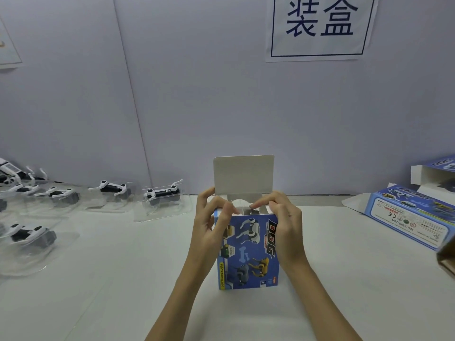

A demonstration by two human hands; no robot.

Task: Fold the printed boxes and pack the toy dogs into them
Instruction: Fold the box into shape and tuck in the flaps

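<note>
Whatever fills the upright blue printed cardboard box (248, 252) stays mostly hidden behind curled fingers (258, 204) at its open mouth; its small print is unreadable.

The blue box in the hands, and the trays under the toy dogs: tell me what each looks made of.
Blue box: thin printed cardboard, it seems. The outside carries glossy colour print, while the raised top flap shows a plain matte greyish-white inside and a sharp fold line.

Trays: clear thin plastic, probably moulded blister shells. The table shows through them and their edges catch pale highlights.
</note>
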